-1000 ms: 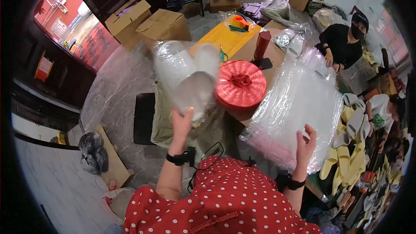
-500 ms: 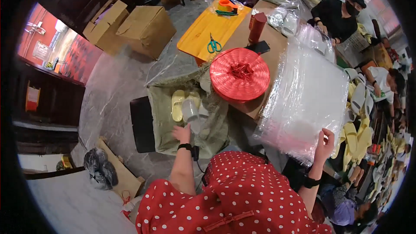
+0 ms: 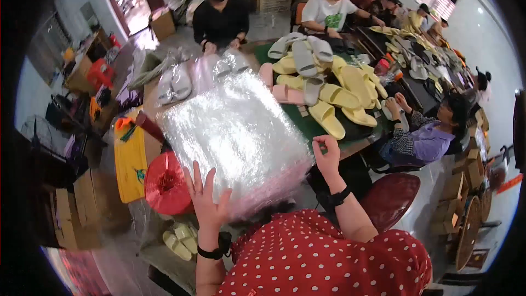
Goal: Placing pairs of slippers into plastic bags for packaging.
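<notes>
A thick stack of clear plastic bags (image 3: 235,131) with pinkish lower edges lies on the table in front of me. My left hand (image 3: 209,200), fingers spread, is over the stack's near left corner and holds nothing. Just off the right edge of the stack is my right hand (image 3: 327,159), raised with loosely bent fingers and nothing visible in them. Past the far edge of the stack lie grey slippers in clear bags (image 3: 175,83). A heap of yellow slippers (image 3: 342,94), grey slippers (image 3: 304,57) and pink slippers (image 3: 287,94) covers the green tabletop to the right.
A red roll of plastic twine (image 3: 166,183) stands left of the stack, by a yellow board (image 3: 129,164). Below it, yellow slippers (image 3: 181,241) lie in a cloth-lined container. A masked co-worker (image 3: 221,19) stands opposite; others sit along the right. A dark red chair (image 3: 390,200) is near my right arm.
My view has swung right toward the slipper heap and co-workers. My left hand has moved from the cloth-lined container, beside bagged grey slippers, to the bag stack. My right hand stays near the stack's edge.
</notes>
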A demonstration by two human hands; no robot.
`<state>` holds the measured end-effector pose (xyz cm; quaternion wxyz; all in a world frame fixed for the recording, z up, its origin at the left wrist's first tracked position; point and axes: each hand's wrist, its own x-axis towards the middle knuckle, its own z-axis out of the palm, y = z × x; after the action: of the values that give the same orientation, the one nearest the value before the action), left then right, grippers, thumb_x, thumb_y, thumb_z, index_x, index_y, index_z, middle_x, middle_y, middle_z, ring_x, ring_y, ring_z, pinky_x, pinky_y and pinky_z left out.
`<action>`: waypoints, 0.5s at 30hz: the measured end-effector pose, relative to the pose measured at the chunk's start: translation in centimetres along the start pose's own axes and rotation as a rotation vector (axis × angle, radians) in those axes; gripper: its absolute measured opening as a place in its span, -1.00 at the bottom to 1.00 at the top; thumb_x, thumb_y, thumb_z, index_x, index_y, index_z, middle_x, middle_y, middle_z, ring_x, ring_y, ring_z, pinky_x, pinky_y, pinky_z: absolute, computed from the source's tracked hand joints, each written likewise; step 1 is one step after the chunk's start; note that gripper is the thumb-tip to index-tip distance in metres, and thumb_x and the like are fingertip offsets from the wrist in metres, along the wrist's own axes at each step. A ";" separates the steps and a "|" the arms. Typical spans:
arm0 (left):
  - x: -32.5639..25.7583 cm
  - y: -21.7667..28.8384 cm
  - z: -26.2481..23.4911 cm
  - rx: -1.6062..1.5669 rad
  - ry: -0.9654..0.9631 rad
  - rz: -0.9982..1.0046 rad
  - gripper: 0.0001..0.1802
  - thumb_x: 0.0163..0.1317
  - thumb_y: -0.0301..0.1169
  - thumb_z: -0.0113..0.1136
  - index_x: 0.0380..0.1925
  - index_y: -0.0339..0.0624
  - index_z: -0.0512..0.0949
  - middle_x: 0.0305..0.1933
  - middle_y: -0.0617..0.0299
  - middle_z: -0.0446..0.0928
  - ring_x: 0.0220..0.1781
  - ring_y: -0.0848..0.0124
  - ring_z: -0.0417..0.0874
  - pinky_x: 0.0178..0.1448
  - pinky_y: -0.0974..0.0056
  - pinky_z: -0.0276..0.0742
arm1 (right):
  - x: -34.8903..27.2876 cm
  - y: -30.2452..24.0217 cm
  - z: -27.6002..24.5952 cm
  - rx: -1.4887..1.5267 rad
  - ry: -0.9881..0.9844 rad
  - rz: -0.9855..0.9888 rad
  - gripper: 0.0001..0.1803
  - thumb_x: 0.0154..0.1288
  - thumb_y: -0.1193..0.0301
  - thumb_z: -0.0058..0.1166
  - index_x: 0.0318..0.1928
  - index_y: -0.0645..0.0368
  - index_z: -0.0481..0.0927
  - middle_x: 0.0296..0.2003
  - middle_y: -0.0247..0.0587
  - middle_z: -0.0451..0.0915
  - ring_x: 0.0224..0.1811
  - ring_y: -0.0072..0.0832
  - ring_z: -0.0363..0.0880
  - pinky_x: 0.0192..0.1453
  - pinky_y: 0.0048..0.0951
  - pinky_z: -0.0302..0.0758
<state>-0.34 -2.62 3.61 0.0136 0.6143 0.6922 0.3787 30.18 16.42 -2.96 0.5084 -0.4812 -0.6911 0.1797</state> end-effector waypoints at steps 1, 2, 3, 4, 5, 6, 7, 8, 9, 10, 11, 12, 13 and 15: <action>0.5 0.5 1.2 -0.002 0.000 0.029 -0.35 0.10 -0.25 0.32 0.23 -0.20 0.45 0.55 -0.15 0.07 0.59 -0.23 -0.11 0.55 -0.21 -0.08 | 0.0 2.0 -0.7 0.003 0.029 0.058 -0.89 0.23 0.56 0.20 -0.22 0.21 0.59 -0.26 -0.21 0.58 -0.27 -0.33 0.53 -0.25 -0.39 0.43; 1.1 0.5 2.9 0.024 -0.080 -0.023 -0.33 0.12 -0.26 0.29 0.26 -0.23 0.42 0.55 -0.16 0.04 0.59 -0.21 -0.12 0.56 -0.18 -0.08 | -0.1 5.1 -1.2 0.016 0.028 0.137 -0.87 0.24 0.54 0.20 -0.20 0.24 0.60 -0.27 -0.18 0.59 -0.26 -0.33 0.55 -0.24 -0.39 0.46; 1.3 0.6 4.0 0.059 -0.162 -0.090 -0.32 0.14 -0.27 0.26 0.28 -0.26 0.38 0.56 -0.18 0.02 0.60 -0.19 -0.14 0.56 -0.16 -0.08 | 0.4 6.7 -1.6 0.029 -0.015 0.331 -0.82 0.22 0.52 0.22 -0.16 0.25 0.61 -0.26 -0.16 0.60 -0.24 -0.33 0.57 -0.21 -0.37 0.50; 1.7 1.1 5.0 0.127 -0.206 -0.163 -0.25 0.18 -0.20 0.25 0.34 -0.27 0.31 0.56 -0.22 -0.01 0.59 -0.22 -0.13 0.57 -0.17 -0.10 | 0.2 9.6 -2.1 -0.008 -0.024 0.327 -0.79 0.20 0.50 0.23 -0.14 0.25 0.62 -0.23 -0.12 0.60 -0.23 -0.30 0.58 -0.18 -0.35 0.52; 1.0 -0.2 6.6 0.182 -0.213 -0.165 -0.26 0.22 -0.19 0.20 0.37 -0.26 0.29 0.55 -0.24 -0.01 0.59 -0.23 -0.15 0.57 -0.18 -0.16 | 0.7 12.8 -2.5 -0.040 -0.039 0.317 -0.75 0.18 0.48 0.25 -0.12 0.25 0.63 -0.20 -0.07 0.61 -0.22 -0.27 0.59 -0.15 -0.34 0.54; 1.4 0.9 7.1 0.196 -0.253 -0.227 -0.26 0.24 -0.17 0.18 0.38 -0.24 0.28 0.55 -0.24 -0.02 0.59 -0.22 -0.15 0.58 -0.17 -0.19 | 1.3 15.0 -2.9 -0.043 -0.029 0.322 -0.75 0.18 0.48 0.25 -0.12 0.25 0.63 -0.20 -0.07 0.61 -0.22 -0.27 0.59 -0.15 -0.34 0.54; 1.8 1.9 7.4 0.211 -0.293 -0.294 -0.27 0.25 -0.16 0.17 0.38 -0.23 0.27 0.56 -0.24 -0.02 0.60 -0.21 -0.16 0.58 -0.17 -0.23 | 1.9 17.2 -3.1 -0.096 -0.069 0.430 -0.70 0.16 0.44 0.25 -0.08 0.24 0.63 -0.15 -0.03 0.60 -0.16 -0.20 0.59 -0.09 -0.28 0.54; 1.2 1.1 7.9 0.233 -0.286 -0.282 -0.27 0.26 -0.14 0.16 0.39 -0.22 0.28 0.56 -0.23 -0.02 0.60 -0.19 -0.16 0.58 -0.17 -0.24 | 2.3 19.2 -3.1 -0.143 -0.120 0.534 -0.64 0.15 0.39 0.26 -0.03 0.23 0.62 -0.11 0.01 0.60 -0.10 -0.14 0.59 -0.02 -0.22 0.54; 1.1 0.3 8.4 0.250 -0.278 -0.267 -0.27 0.26 -0.13 0.15 0.39 -0.20 0.29 0.56 -0.22 -0.02 0.60 -0.18 -0.16 0.58 -0.17 -0.26 | 3.0 21.7 -3.2 -0.142 -0.121 0.535 -0.64 0.15 0.39 0.26 -0.03 0.23 0.62 -0.11 0.01 0.60 -0.10 -0.14 0.59 -0.02 -0.22 0.54; 1.8 2.0 8.4 0.219 -0.249 -0.294 -0.27 0.26 -0.09 0.16 0.37 -0.19 0.31 0.56 -0.19 0.00 0.60 -0.15 -0.14 0.58 -0.17 -0.27 | 3.7 24.6 -3.1 -0.317 -0.122 0.457 -0.60 0.14 0.32 0.27 -0.02 0.24 0.62 -0.10 0.03 0.60 -0.06 -0.13 0.60 0.03 -0.19 0.54; 2.0 2.3 8.5 0.226 -0.248 -0.303 -0.27 0.26 -0.09 0.16 0.37 -0.19 0.31 0.56 -0.19 0.00 0.60 -0.15 -0.14 0.58 -0.17 -0.27 | 4.3 26.7 -2.7 -0.483 -0.132 0.372 -0.55 0.14 0.25 0.28 -0.01 0.25 0.62 -0.08 0.05 0.60 -0.02 -0.11 0.60 0.07 -0.15 0.53; 2.0 2.3 8.4 0.226 -0.247 -0.313 -0.27 0.25 -0.10 0.16 0.37 -0.19 0.32 0.56 -0.18 0.01 0.61 -0.14 -0.13 0.58 -0.16 -0.27 | 5.4 27.8 -2.3 -0.481 -0.213 0.488 -0.42 0.10 0.19 0.32 0.09 0.23 0.55 0.01 0.07 0.57 0.12 0.02 0.50 0.19 -0.05 0.47; 1.9 2.2 8.3 0.226 -0.245 -0.324 -0.28 0.25 -0.10 0.17 0.37 -0.18 0.32 0.56 -0.16 0.02 0.61 -0.13 -0.13 0.58 -0.16 -0.27 | 6.0 28.7 -1.9 -0.474 -0.231 0.486 -0.42 0.10 0.19 0.32 0.09 0.23 0.55 0.01 0.07 0.57 0.12 0.02 0.50 0.19 -0.05 0.47; 1.7 1.9 8.5 0.268 -0.240 -0.335 -0.28 0.25 -0.11 0.17 0.37 -0.18 0.32 0.57 -0.13 0.03 0.61 -0.13 -0.12 0.59 -0.14 -0.25 | 7.4 29.5 -0.4 -0.645 -0.362 0.782 -0.31 0.11 0.14 0.29 0.20 0.24 0.44 0.11 0.08 0.47 0.15 0.10 0.43 0.23 0.03 0.43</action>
<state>4.97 3.10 -0.69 0.0770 0.5278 0.8219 0.2002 44.62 36.51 -20.67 0.1026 -0.7957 -0.5570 0.2145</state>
